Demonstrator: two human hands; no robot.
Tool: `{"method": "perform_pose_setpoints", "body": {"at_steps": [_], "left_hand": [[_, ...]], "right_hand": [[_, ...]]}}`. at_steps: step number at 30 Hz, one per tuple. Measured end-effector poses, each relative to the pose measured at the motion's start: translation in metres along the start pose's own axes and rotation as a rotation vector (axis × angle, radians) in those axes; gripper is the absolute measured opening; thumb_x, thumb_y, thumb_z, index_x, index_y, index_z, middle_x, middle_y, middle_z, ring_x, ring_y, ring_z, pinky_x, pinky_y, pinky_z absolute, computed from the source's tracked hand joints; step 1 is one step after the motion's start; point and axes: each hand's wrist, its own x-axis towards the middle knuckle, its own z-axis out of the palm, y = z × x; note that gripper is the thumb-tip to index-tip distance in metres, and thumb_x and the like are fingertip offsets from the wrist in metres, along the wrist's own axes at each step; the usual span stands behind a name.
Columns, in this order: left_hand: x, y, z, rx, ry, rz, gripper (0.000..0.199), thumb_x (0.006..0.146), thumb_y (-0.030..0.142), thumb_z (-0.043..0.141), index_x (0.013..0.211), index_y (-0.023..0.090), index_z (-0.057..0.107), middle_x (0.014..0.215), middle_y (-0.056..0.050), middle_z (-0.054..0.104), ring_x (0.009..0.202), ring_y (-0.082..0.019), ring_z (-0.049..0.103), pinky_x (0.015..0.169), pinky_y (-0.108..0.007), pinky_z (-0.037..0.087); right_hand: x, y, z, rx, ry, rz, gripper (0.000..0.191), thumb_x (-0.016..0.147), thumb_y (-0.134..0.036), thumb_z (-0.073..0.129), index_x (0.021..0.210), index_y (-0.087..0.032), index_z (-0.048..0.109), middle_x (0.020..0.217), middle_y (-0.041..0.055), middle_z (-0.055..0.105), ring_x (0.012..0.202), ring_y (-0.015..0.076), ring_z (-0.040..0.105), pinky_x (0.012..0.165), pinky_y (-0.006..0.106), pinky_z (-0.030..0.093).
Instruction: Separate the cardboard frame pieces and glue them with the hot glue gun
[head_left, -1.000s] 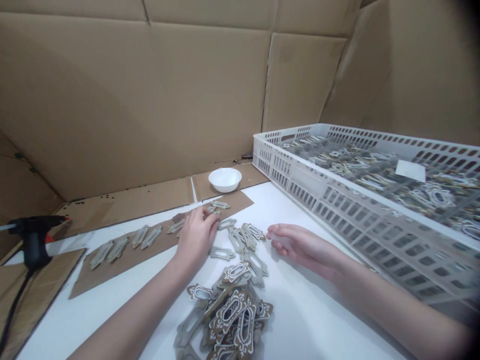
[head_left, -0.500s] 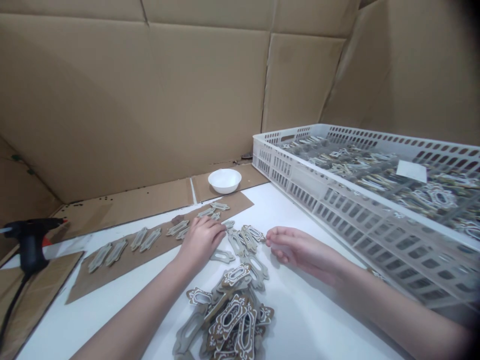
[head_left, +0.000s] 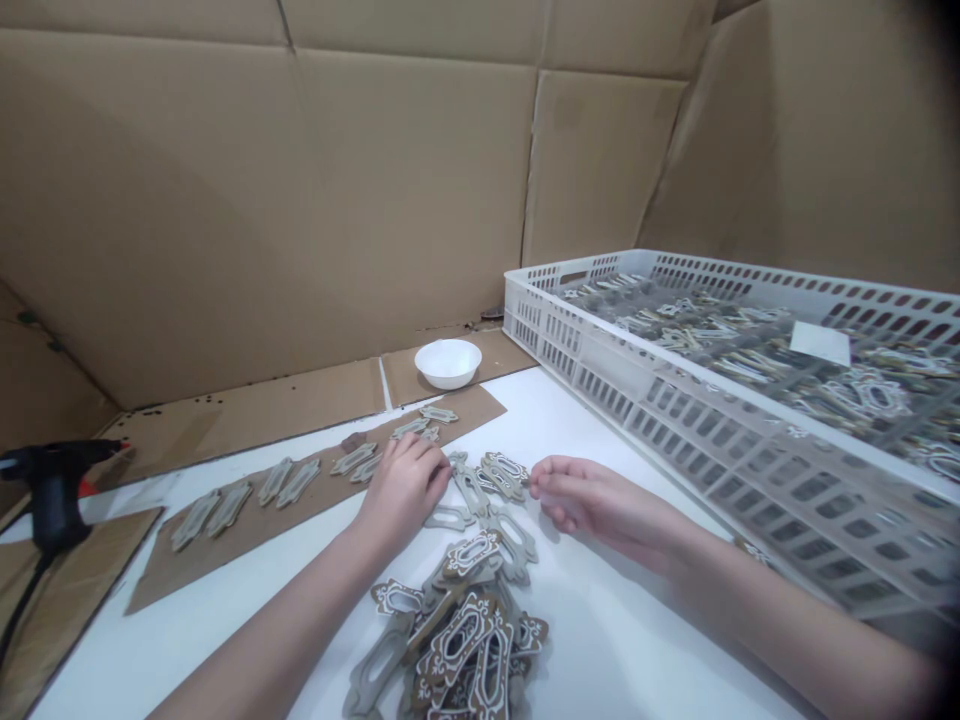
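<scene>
Head view: since the earliest frame, the left hand [head_left: 409, 475] has drawn back a little from the cardboard strip [head_left: 330, 495], leaving more of the frames there visible in front of the bowl [head_left: 448, 372]; the right hand [head_left: 596, 500] has hardly moved. From my remote seat, I find a heap of frames [head_left: 450, 628] well in front of the bowl, with a looser scatter between them.

I'd judge these frames light and stiff, wood by their look, and inclined to slide over one another. The narrow bars beside the slot look weakest, so I'd pinch a solid end or the outer edges (the heap would probably slither if I dug into it).

The left hand is palm down over the scatter, knuckles raised toward the bowl, fingers together and curled; whether they pinch anything, I can't tell. The right lies on its side, farther right of the bowl, fingers together, their tips at the end of a white-lined frame [head_left: 510, 470]; contact or grip, I can't tell.
</scene>
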Motion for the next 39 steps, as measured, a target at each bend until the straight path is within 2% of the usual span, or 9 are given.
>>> {"method": "perform_pose_setpoints", "body": {"at_steps": [4, 7, 14, 17, 26, 33, 39], "left_hand": [[-0.0016, -0.0012, -0.0002, -0.065, 0.113, -0.101, 0.014, 0.081, 0.021, 0.04, 0.074, 0.017, 0.052, 0.077, -0.003, 0.058, 0.078, -0.017, 0.05, 0.071, -0.029, 0.038], [-0.0028, -0.0022, 0.0002, -0.033, 0.138, -0.175, 0.013, 0.081, 0.022, 0.04, 0.076, 0.017, 0.05, 0.07, -0.002, 0.057, 0.065, -0.014, 0.052, 0.061, -0.025, 0.039], [-0.0039, -0.0012, 0.0018, 0.247, 0.097, 0.09, 0.022, 0.084, 0.021, 0.035, 0.072, 0.016, 0.053, 0.065, -0.005, 0.055, 0.065, -0.017, 0.05, 0.06, -0.027, 0.038], [-0.0041, -0.0024, 0.0032, 0.261, 0.06, 0.138, 0.023, 0.084, 0.02, 0.035, 0.071, 0.015, 0.054, 0.067, -0.006, 0.056, 0.068, -0.017, 0.05, 0.063, -0.029, 0.04], [-0.0032, -0.0043, 0.0034, 0.184, -0.016, 0.154, 0.022, 0.084, 0.018, 0.036, 0.081, 0.016, 0.057, 0.073, -0.006, 0.055, 0.075, -0.018, 0.049, 0.066, -0.031, 0.042], [-0.0024, 0.0013, -0.0011, 0.135, -0.103, 0.109, 0.022, 0.083, 0.015, 0.037, 0.091, 0.017, 0.057, 0.082, -0.008, 0.054, 0.08, -0.02, 0.048, 0.067, -0.032, 0.043], [-0.0015, 0.0017, 0.0009, 0.059, -0.069, 0.004, 0.021, 0.084, 0.018, 0.035, 0.083, 0.016, 0.056, 0.083, -0.007, 0.055, 0.081, -0.019, 0.049, 0.07, -0.032, 0.043]], "right_hand": [[0.0, -0.0022, 0.0018, -0.011, 0.011, 0.005, 0.015, 0.066, -0.022, 0.062, 0.07, -0.014, 0.05, 0.068, -0.0004, 0.053, 0.045, 0.0028, 0.04, 0.045, 0.019, 0.031], [-0.001, -0.003, 0.0029, -0.023, 0.007, 0.004, 0.014, 0.066, -0.022, 0.061, 0.071, -0.014, 0.05, 0.068, -0.0004, 0.053, 0.045, 0.0029, 0.04, 0.045, 0.019, 0.031], [-0.0033, -0.0028, 0.0032, -0.065, 0.008, -0.003, 0.013, 0.067, -0.022, 0.06, 0.071, -0.015, 0.051, 0.064, -0.0015, 0.052, 0.045, 0.0037, 0.038, 0.045, 0.019, 0.031], [-0.0032, -0.0031, 0.0034, -0.071, 0.003, -0.003, 0.013, 0.067, -0.023, 0.06, 0.072, -0.015, 0.051, 0.064, -0.0016, 0.052, 0.045, 0.0039, 0.038, 0.045, 0.019, 0.031], [-0.0028, -0.0024, 0.0028, -0.068, -0.001, -0.001, 0.014, 0.066, -0.023, 0.061, 0.071, -0.015, 0.051, 0.064, -0.0014, 0.051, 0.046, 0.0042, 0.038, 0.046, 0.02, 0.031], [-0.0023, -0.0025, 0.0027, -0.061, -0.002, -0.002, 0.015, 0.066, -0.025, 0.062, 0.07, -0.015, 0.051, 0.062, -0.0017, 0.051, 0.046, 0.0045, 0.038, 0.046, 0.02, 0.031], [-0.0032, -0.002, 0.0018, -0.078, -0.033, -0.004, 0.016, 0.067, -0.024, 0.063, 0.075, -0.015, 0.051, 0.059, -0.0031, 0.049, 0.046, 0.0043, 0.04, 0.045, 0.018, 0.031]]}}
